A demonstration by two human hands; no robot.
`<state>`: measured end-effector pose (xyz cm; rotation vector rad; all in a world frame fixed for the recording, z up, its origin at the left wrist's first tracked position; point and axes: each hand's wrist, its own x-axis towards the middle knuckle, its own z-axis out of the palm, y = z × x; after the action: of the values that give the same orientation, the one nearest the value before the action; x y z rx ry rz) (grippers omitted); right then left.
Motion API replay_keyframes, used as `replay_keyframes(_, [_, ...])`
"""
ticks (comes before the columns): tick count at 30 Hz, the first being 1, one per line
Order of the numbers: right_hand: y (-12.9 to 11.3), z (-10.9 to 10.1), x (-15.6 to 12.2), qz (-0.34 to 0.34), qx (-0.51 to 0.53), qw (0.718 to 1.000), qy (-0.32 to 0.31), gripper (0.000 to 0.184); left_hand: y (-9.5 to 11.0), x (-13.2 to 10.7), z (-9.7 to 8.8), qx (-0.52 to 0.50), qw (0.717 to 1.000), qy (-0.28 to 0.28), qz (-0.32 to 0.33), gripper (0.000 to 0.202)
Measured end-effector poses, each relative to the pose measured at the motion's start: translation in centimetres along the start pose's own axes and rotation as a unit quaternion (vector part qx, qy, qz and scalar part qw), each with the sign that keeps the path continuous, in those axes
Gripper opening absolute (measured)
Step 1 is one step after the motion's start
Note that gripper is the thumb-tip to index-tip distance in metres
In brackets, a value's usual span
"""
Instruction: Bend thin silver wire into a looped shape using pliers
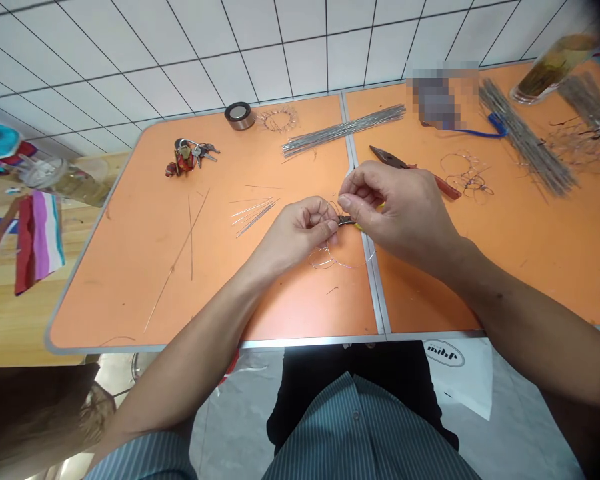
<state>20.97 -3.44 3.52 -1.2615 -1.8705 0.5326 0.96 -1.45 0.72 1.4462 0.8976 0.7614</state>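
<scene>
Silvery looped wire (332,261) is pinched by both hands (307,223) (403,210) over a table (300,303)

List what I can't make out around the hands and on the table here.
All in the head view:
Yellow-handled tool: mostly hidden by the right hand.
Red-handled pliers: middle covered by the same hand.
Wire loops: too fine to trace up to the left hand.
Object at the back: pixelated over.
Wire bundle at far right: blurred and cut by the frame's edge.

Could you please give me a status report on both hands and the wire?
Left hand pinching looped wire. Right hand close by, grip unclear. Yellow-handled tool between them, partly hidden, may obstruct.
</scene>
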Motion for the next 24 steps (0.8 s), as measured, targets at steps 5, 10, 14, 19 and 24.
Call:
replay_keyframes(5, [-0.2, 0.1, 0.0, -0.006, 0.001, 1.0, 0.011, 0.01, 0.0, 0.1, -0.1, 0.003, 1.0, -0.002, -0.006, 0.005])
replay_keyframes(10, [0.0, 0.1, 0.1, -0.002, 0.022, 1.0, 0.008, 0.01, 0.0, 0.1, -0.1, -0.021, 1.0, -0.014, -0.017, 0.004])
replay_keyframes(14, [0.5, 0.2, 0.2, 0.012, 0.055, 0.998, 0.012, 0.007, -0.1, 0.1, -0.2, -0.052, 0.998, -0.021, -0.029, 0.003])
replay_keyframes(19, [0.9, 0.2, 0.3, 0.028, 0.092, 0.995, 0.013, 0.011, -0.6, 0.1, -0.3, -0.073, 0.996, -0.035, -0.027, 0.008])
replay_keyframes(24, [0.6, 0.1, 0.5, 0.037, 0.101, 0.994, 0.008, 0.018, -0.7, 0.0, -0.4, -0.087, 0.995, -0.04, -0.026, 0.009])
